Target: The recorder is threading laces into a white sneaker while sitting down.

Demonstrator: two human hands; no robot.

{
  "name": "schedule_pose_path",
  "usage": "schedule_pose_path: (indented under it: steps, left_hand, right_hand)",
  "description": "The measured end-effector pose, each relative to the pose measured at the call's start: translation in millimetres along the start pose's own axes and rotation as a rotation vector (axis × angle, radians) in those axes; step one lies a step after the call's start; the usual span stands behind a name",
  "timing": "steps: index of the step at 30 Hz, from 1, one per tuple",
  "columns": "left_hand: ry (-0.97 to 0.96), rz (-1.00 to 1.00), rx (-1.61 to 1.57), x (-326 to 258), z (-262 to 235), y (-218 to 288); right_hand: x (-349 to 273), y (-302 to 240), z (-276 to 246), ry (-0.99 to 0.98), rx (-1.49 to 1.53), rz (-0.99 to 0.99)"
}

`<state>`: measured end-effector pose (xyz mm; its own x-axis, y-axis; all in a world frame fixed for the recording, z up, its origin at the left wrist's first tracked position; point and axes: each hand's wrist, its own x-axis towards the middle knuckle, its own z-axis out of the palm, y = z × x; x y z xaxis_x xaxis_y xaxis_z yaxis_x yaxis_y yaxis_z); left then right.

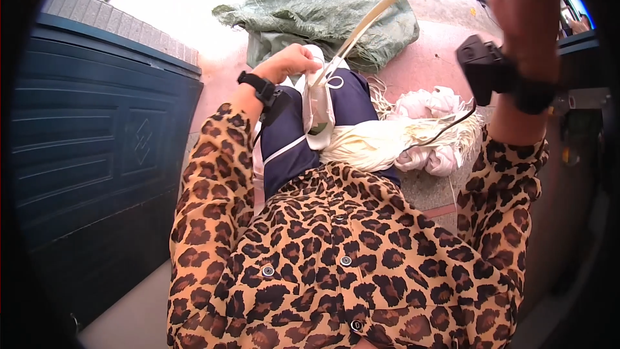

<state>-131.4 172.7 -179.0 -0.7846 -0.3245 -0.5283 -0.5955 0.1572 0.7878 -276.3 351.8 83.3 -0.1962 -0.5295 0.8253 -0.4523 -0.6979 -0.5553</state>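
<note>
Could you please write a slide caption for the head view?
Left hand holds a white shoe over dark trousers, right hand raised, a cream strand stretching upward.

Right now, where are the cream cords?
In the head view, the cream cords lie right of centre across the right thigh, just above the leopard-print shirt.

White, elongated shoe-like piece (318,111) with long cream strands (376,14)
Lengthwise between navy-trousered thighs (354,100); strands stretch straight toward upper right, a small loop (341,81) near their base.

An open doorway; panelled blue door (84,174) beside bright pink paving (445,52)
</note>
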Motion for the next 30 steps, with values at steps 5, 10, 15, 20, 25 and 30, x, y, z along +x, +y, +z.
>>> schedule_pose_path:
  steps: [5, 10, 15, 20, 25, 30]
  left_hand:
    - [-0.155, -0.017, -0.125, -43, -9, -21]
    - [0.055, -0.174, -0.220, -49, -19, -53]
    - [0.651, -0.037, 0.423, -45, -14, -31]
    - [0.546, 0.288, 0.664, -31, 11, -3]
    - [-0.015, 0.231, 1.075, 16, 36, -11]
    - [0.142, 0.303, 0.987, 2, 46, 21]
  right_hand:
    - [-11, 8, -1, 0.056, -0.042, 0.191]
    - [-9, 2, -13, 0.034, 0.064, 0.125]
    - [-10, 3, -15, 0.032, 0.043, 0.186]
    - [-4, 4, -8, -0.006, 0.045, 0.216]
    - [-4, 2, -11, -0.095, 0.111, 0.189]
    - [-2, -8, -14, -0.099, 0.136, 0.295]
